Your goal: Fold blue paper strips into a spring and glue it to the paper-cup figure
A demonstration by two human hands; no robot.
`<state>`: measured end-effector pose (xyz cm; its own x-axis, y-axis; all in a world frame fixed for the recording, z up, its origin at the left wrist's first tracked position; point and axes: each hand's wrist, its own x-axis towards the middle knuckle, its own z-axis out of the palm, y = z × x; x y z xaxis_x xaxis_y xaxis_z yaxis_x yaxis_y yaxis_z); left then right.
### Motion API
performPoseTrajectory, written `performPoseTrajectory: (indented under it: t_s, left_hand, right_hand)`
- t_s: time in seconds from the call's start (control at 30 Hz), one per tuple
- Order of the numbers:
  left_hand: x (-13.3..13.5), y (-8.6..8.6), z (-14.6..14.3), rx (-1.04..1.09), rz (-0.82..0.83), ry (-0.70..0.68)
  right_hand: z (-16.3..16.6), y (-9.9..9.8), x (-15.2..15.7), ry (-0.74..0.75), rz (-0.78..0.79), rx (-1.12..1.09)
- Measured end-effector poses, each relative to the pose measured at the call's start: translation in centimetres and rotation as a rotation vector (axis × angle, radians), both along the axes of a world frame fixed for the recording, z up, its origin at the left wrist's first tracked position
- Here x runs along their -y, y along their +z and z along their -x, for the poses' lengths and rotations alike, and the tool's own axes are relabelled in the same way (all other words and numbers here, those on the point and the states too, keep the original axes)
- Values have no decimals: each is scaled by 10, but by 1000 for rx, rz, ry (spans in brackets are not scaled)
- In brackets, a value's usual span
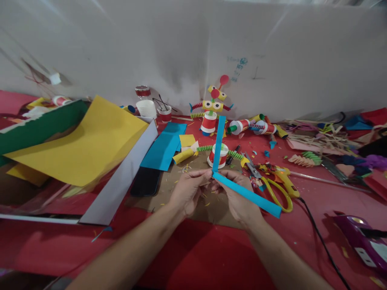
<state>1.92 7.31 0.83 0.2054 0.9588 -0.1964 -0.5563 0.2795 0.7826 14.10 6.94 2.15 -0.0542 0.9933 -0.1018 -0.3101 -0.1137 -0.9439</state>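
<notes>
My left hand [189,189] and my right hand [236,193] meet over a brown cardboard sheet [169,189], both pinching two blue paper strips where they cross at a right angle. One blue strip [219,141] points up and away. The other blue strip [250,195] runs down to the right, over my right hand. Just behind stands a red-and-white paper cup figure [221,156] with green coiled arms. A taller cup robot [211,108] with yellow eye blocks stands near the wall.
Yellow-handled scissors [275,193] and a yellow glue gun [286,179] with a black cable lie right of my hands. Large yellow [87,141], green [36,125], grey and blue [165,147] paper sheets lie left. A black phone [146,181] lies beside the cardboard. Craft scraps cover the red table's right side.
</notes>
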Motion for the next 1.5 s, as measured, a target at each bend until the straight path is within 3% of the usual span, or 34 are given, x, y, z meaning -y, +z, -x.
performPoseTrajectory:
  t_s: [0.4, 0.7, 1.03, 1.2, 1.5]
  left_hand:
    - [-4, 17, 7, -33, 46, -33]
    - [-11, 7, 13, 43, -34, -204]
    - [-5, 6, 1, 133, -30, -142]
    - [-3, 8, 0, 122, -41, -162]
    - [1, 10, -6, 209, 4, -132]
  right_hand:
    - [-5, 6, -2, 63, 48, -27]
    - [-7, 4, -4, 159, 224, -193]
    - [-6, 0, -4, 190, 203, -247]
    - [-3, 5, -2, 120, 230, -192]
    - [2, 1, 3, -8, 9, -7]
